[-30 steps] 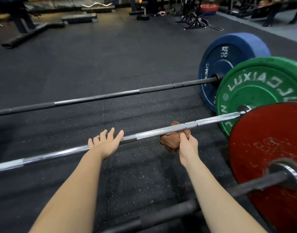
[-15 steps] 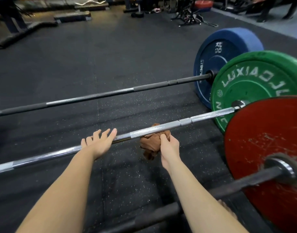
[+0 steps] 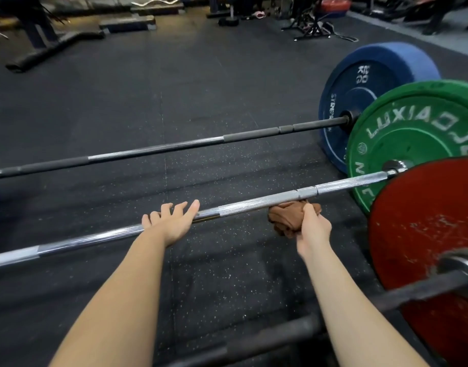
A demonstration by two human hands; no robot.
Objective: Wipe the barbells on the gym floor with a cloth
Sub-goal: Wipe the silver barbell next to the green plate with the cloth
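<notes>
Chrome bar [image 3: 254,202] runs left to right over the floor [image 3: 174,88]. Left hand [image 3: 172,223] lies on it, fingers [image 3: 193,207] straight and a little spread, tips past the bar's far side. Right hand [image 3: 311,231] grips the brown cloth [image 3: 285,215] — bunched against the bar's underside, right of the left fingers, with a bare stretch of bar between. The right fingers curl round the cloth; their tips are hidden behind it.

Room: the bar is bare from the cloth rightward to the green plate [image 3: 413,144], and leftward of the left fingers to the frame edge. Beyond the fingers lies a strip of floor, then a dark bar [image 3: 174,147] with a blue plate [image 3: 373,83]. Nearer than the wrists is a third bar [image 3: 267,337] with a red plate [image 3: 426,234] — cut off at the right edge and covering part of the green plate. The right forearm crosses the third bar. Far gear is too blurred to identify.
</notes>
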